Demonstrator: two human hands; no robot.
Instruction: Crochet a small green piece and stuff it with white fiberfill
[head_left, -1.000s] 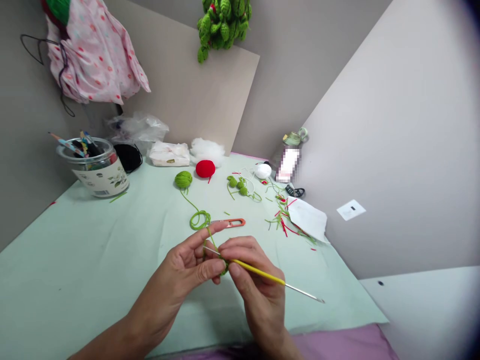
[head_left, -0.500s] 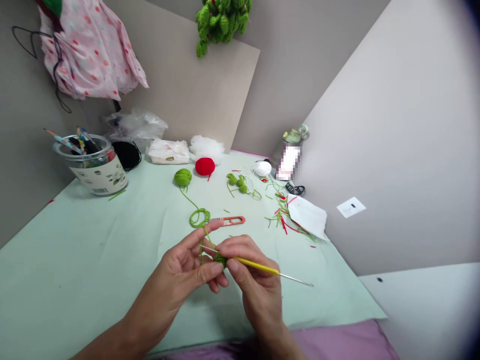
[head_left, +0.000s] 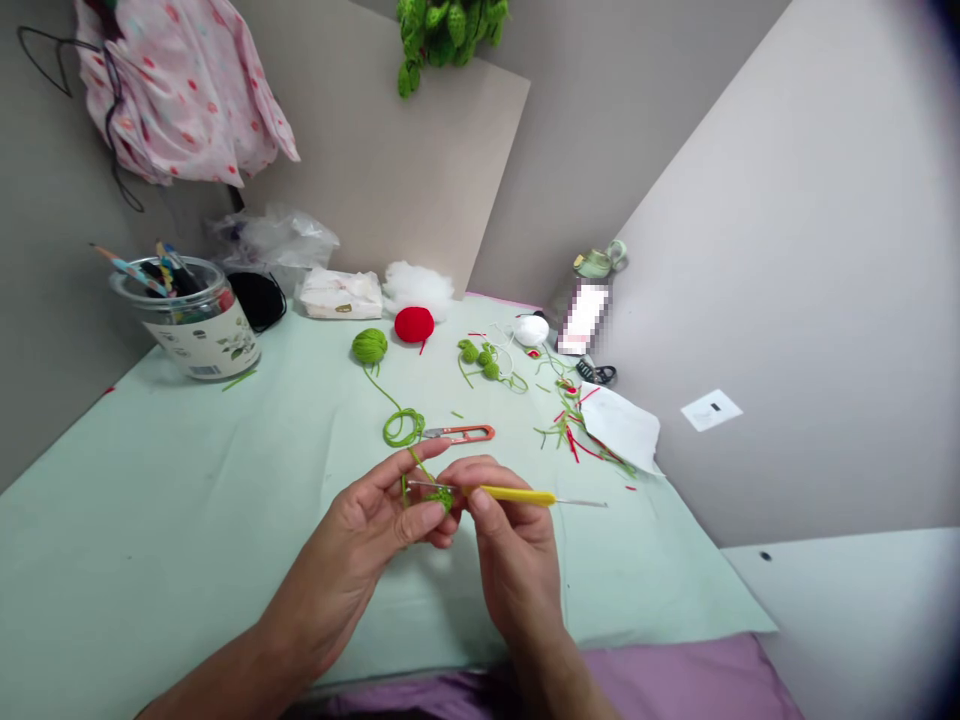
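Between thumb and fingers, my left hand [head_left: 375,520] pinches a small green crochet piece [head_left: 441,498]. Green yarn [head_left: 417,461] runs over its raised index finger, down from a loose coil on the table and a green yarn ball [head_left: 369,346] farther back. My right hand [head_left: 514,530] grips a crochet hook [head_left: 517,495] by its yellow handle. The hook's thin metal tip lies at the top of the green piece, close to the left fingers. Just beyond my hands lie orange thread snips [head_left: 472,433].
Behind stand a red yarn ball [head_left: 414,324], white stuffing [head_left: 418,290] and a tissue pack [head_left: 341,294]. A pen jar [head_left: 202,340] is at left. To the right are small green crocheted pieces [head_left: 489,368], a white ball [head_left: 531,330], yarn scraps [head_left: 570,440], white paper [head_left: 621,428] and a phone [head_left: 583,318].
The crochet hook has turned from a downward slant to nearly level, its rear end rising. The view has shifted slightly, and my left hand still pinches the green piece.
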